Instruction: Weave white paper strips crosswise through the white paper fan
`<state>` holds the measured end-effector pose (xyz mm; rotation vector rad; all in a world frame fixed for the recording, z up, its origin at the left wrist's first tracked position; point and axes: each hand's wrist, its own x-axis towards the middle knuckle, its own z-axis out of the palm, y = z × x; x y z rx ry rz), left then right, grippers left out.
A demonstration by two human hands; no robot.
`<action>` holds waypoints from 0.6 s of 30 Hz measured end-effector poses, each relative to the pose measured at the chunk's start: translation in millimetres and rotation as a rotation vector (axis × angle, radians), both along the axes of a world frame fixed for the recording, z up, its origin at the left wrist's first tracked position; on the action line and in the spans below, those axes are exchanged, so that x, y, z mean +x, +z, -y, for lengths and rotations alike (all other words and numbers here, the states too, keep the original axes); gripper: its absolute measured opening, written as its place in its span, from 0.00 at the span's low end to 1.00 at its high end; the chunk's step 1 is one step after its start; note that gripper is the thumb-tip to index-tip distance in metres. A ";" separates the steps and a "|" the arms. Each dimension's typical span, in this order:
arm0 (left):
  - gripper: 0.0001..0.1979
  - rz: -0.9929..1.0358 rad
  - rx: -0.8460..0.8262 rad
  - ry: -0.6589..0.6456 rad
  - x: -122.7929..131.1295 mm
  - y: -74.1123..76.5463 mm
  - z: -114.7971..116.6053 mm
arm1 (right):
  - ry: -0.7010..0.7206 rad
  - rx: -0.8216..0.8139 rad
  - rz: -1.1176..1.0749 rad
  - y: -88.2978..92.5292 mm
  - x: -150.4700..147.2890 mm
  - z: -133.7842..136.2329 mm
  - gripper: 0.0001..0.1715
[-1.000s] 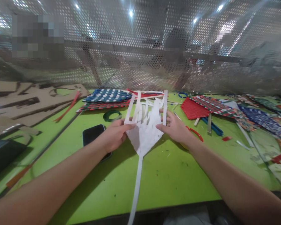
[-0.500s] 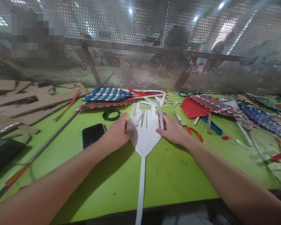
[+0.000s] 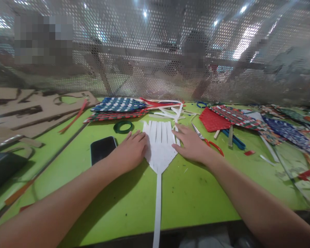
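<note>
A white woven strip piece [image 3: 161,151] lies on the green table [image 3: 196,196], its loose strips fanned away from me and one long strip running toward me over the near edge. My left hand [image 3: 133,150] rests palm down against its left side, fingers stretched out over the border. On the other side my right hand [image 3: 189,141] lies with fingers spread, its fingertips touching the right-hand strips. Neither hand grips anything that I can see. Just right of my right hand are scissors [image 3: 199,132] with red handles. A dark phone [image 3: 102,148] lies beside my left forearm.
Green tape [image 3: 122,126] sits behind the phone. Woven blue-and-white pieces [image 3: 119,104] and loose white strips lie at the back. More woven pieces [image 3: 237,115] and scraps cover the right. Cardboard [image 3: 28,110] is piled left. A perforated metal screen [image 3: 144,62] stands behind.
The raised strips at both sides have come down flat. My left hand has gone from gripping the edge to lying flat, and my right fingers have opened out.
</note>
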<state>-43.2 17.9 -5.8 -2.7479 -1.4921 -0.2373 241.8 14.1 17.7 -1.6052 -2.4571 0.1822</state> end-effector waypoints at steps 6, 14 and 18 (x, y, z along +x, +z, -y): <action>0.30 0.002 -0.057 -0.066 3.2 3.8 3.4 | 0.030 -0.060 0.100 -0.7 1.0 -3.3 0.40; 0.31 -0.024 -0.099 -0.049 1.4 1.1 0.3 | 0.057 -0.082 0.064 2.9 -1.1 -1.4 0.43; 0.30 -0.024 -0.068 -0.070 2.8 3.4 0.3 | 0.018 -0.126 0.080 4.4 -3.2 0.9 0.48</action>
